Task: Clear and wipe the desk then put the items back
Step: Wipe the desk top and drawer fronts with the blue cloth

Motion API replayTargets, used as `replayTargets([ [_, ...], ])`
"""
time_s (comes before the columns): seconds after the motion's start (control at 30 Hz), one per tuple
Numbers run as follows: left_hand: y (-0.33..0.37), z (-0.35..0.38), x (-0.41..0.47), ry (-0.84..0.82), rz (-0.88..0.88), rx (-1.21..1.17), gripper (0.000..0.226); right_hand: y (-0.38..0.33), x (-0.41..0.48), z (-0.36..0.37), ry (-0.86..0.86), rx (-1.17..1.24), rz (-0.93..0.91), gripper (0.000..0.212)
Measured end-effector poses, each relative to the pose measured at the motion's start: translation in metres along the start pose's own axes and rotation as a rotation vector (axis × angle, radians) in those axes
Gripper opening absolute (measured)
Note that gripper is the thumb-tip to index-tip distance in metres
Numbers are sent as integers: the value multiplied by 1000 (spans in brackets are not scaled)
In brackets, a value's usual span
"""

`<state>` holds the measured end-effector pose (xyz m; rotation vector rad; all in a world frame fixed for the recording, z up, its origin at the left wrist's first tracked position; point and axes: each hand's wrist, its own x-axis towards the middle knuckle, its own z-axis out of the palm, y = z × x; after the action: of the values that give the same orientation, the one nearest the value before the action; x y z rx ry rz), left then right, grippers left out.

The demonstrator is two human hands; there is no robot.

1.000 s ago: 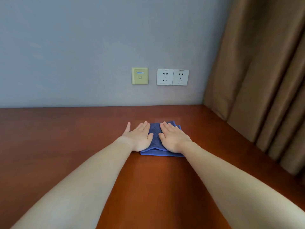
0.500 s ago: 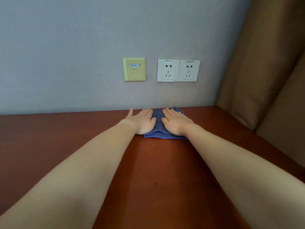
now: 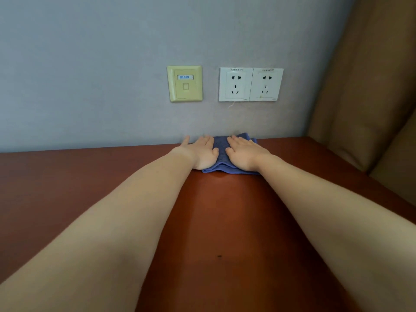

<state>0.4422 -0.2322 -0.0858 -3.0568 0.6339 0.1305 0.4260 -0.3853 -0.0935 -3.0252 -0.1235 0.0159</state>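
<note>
Cloth (image 3: 221, 152), blue and folded into a thick pad, lies on the reddish-brown desk (image 3: 225, 210) against the wall (image 3: 112, 64). Left hand (image 3: 202, 153) and right hand (image 3: 244, 154) press it flat, fingers straight, side by side.

desk (image 3: 236, 221): reddish wood, smooth, soft sheen | cloth (image 3: 221, 149): blue terry, nubby | wall (image 3: 90, 64): grey, matt | sockets (image 3: 251, 84): white glossy plastic

Left grip (image 3: 203, 153) and right grip (image 3: 244, 154) press flat on a folded blue cloth (image 3: 221, 149) on the counter (image 3: 225, 221), below the double wall socket (image 3: 251, 84).
</note>
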Motion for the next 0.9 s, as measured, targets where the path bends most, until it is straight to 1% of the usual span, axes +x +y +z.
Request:
replayTargets([
  [0.33, 12, 7, -77, -30, 10, -35, 58, -21, -76, 5, -14, 5, -6, 57],
  [0.9, 37, 29, -265, -36, -4, -71, 58, -83, -250, 19, -17, 16, -43, 57],
])
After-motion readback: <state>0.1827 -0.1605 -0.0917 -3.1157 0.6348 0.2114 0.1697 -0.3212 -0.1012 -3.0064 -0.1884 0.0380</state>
